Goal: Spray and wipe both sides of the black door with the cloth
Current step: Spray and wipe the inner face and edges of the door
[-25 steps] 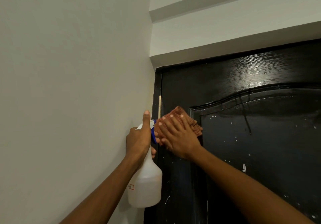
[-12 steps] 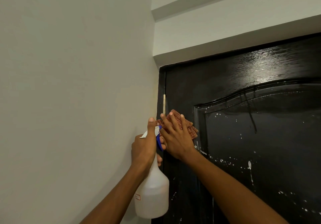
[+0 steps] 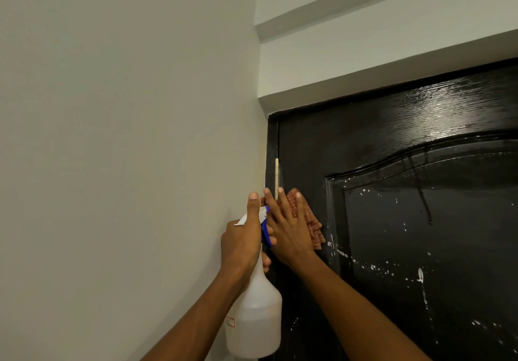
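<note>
At the hinge edge of the black door (image 3: 392, 220), my right hand (image 3: 291, 234) presses the cloth (image 3: 312, 220) flat with straight fingers to wipe, while my left hand (image 3: 241, 245) grips the spray bottle (image 3: 255, 316) ready.

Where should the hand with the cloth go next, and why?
Probably to the right, onto the door's inset panel. The right hand presses the cloth flat against the black door near the hinge edge, while white spray drops dot the panel unwiped. The left hand just holds the spray bottle.
</note>
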`<state>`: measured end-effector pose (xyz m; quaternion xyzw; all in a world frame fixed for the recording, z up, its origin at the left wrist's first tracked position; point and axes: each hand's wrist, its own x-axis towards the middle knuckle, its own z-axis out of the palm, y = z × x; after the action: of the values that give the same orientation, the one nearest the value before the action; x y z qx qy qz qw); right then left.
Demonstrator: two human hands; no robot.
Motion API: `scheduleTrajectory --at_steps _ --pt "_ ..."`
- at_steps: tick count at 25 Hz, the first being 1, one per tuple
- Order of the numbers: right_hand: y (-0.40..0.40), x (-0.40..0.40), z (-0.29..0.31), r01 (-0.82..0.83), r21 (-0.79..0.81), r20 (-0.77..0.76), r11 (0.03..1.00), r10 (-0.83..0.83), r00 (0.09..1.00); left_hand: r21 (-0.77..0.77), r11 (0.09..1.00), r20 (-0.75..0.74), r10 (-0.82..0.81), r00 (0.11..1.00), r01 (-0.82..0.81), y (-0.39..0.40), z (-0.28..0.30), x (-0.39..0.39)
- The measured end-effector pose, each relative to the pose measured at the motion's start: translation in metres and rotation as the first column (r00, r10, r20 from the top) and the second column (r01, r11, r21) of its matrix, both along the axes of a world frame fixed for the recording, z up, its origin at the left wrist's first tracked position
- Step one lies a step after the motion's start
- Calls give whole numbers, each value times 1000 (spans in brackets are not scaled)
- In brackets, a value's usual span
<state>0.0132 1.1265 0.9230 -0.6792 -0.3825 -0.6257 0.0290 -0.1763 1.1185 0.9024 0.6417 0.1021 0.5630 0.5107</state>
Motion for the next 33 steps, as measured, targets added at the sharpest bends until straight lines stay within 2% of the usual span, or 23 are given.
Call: scheduleTrajectory --at_steps 4,9,11,14,18,20,22,23,24,25,27,29,31,33 --pt "8 1 -7 -30 80 -90 996 37 995 -11 1000 5 -12 1000 12 2 -1 -2" --pt "-36 29 -18 -23 -70 58 997 27 998 -15 1000 -38 -8 999 8 5 -23 5" --pt "-56 37 -19 -14 -56 71 998 18 997 -25 999 -41 -35 999 34 3 -29 9" --pt "-93 37 5 24 74 64 997 -29 998 -31 997 -37 -74 997 73 -3 -32 14" --pt "-148 44 82 136 307 -16 942 -137 990 -22 992 -39 -129 991 128 -7 -22 18" --pt "-166 44 110 143 452 -105 881 -107 989 -13 990 -19 -142 990 142 -8 -16 18" --pt "-163 40 112 111 540 -134 835 -45 990 -14 988 -2 -151 989 151 -8 -15 19" --pt "-154 37 100 85 503 -105 860 -36 994 -17 989 -4 -148 989 148 -8 -16 20" --pt "-143 37 82 69 394 -63 916 -48 997 -22 989 -13 -145 989 144 -9 -17 21" --pt "-134 38 62 72 235 -12 969 -71 997 -29 990 -23 -142 990 141 -10 -20 22" --pt "-139 45 38 85 -29 45 996 -84 995 -45 988 -36 -151 988 149 -17 -23 28" --pt "-165 52 42 86 -72 118 994 -77 990 -50 984 -46 -173 984 171 -28 -22 35" --pt "-192 60 46 104 95 109 990 -114 987 -58 977 -42 -210 977 207 -34 -17 42" --pt "-215 68 41 73 396 -6 915 -76 997 -63 967 -12 -250 968 249 -37 -8 48"
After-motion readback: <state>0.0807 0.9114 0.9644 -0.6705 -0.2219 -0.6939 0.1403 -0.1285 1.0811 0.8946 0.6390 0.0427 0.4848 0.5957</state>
